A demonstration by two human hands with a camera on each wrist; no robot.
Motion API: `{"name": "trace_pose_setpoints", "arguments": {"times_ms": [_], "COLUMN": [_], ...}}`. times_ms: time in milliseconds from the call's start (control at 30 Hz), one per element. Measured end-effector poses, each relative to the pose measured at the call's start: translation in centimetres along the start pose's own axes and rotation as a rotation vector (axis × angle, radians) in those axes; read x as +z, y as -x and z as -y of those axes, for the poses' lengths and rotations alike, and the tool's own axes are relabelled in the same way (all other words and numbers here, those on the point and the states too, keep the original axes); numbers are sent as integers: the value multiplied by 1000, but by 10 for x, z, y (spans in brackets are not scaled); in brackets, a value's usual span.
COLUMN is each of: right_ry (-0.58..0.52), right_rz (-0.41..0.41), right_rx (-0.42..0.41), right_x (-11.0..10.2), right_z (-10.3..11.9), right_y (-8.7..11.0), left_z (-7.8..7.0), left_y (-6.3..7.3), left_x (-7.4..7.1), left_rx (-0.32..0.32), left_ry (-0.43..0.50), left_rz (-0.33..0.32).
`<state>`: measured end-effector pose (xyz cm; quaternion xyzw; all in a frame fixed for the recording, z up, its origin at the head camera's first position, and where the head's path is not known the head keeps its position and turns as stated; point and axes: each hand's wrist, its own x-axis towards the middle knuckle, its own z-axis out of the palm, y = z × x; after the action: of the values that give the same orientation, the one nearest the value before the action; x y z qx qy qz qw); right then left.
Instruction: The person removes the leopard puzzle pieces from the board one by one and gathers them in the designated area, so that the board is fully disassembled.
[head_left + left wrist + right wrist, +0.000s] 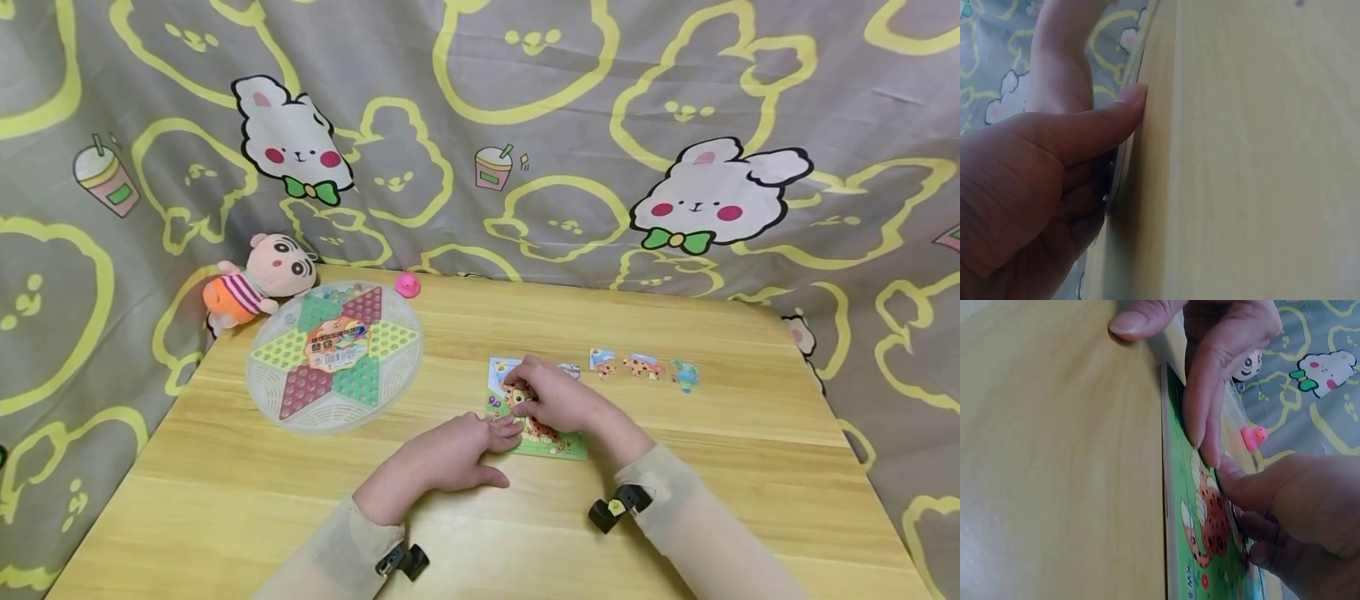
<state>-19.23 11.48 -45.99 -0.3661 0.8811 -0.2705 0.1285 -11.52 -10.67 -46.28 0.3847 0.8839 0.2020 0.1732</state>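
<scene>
A jigsaw puzzle board [558, 452] with a spotted leopard on green grass and blue sky lies on the table in front of me. My left hand [459, 450] rests its straight fingers on the board's left part, thumb spread out over the wood. Over the leopard's head, my right hand [558, 398] pinches a puzzle piece [517, 397] between thumb and bent fingers, low against the board; the hand hides part of the picture. In the right wrist view, the right thumb [1250, 484] meets the board near the left fingertips. The left wrist view shows the left hand [1029, 181] at the board's edge.
Right of the board lie three loose puzzle pieces [643, 367]. A round Chinese checkers board [397, 400] is on the left, with a plush toy [258, 279] behind it and a pink rubber duck [407, 284] near the back edge. A patterned curtain [420, 75] hangs behind the table.
</scene>
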Motion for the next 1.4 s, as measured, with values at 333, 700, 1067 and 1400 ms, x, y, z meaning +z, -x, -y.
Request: {"name": "trace_pose_setpoints", "arguments": {"times_ms": [333, 700, 1067, 1400], "right_ry": [38, -11, -22, -74], "right_rz": [-38, -53, -105, -128], "right_rx": [40, 139, 194, 136], "right_x": [3, 3, 8, 7], "right_z": [12, 15, 19, 14], "right_y": [4, 4, 5, 9], "left_z": [-1, 0, 1, 0], "left_y": [0, 1, -1, 0], "left_x": [-1, -1, -1, -1], "left_rx": [-24, -29, -16, -12], "left_ry": [0, -5, 3, 5], "left_rz": [3, 2, -5, -8]}}
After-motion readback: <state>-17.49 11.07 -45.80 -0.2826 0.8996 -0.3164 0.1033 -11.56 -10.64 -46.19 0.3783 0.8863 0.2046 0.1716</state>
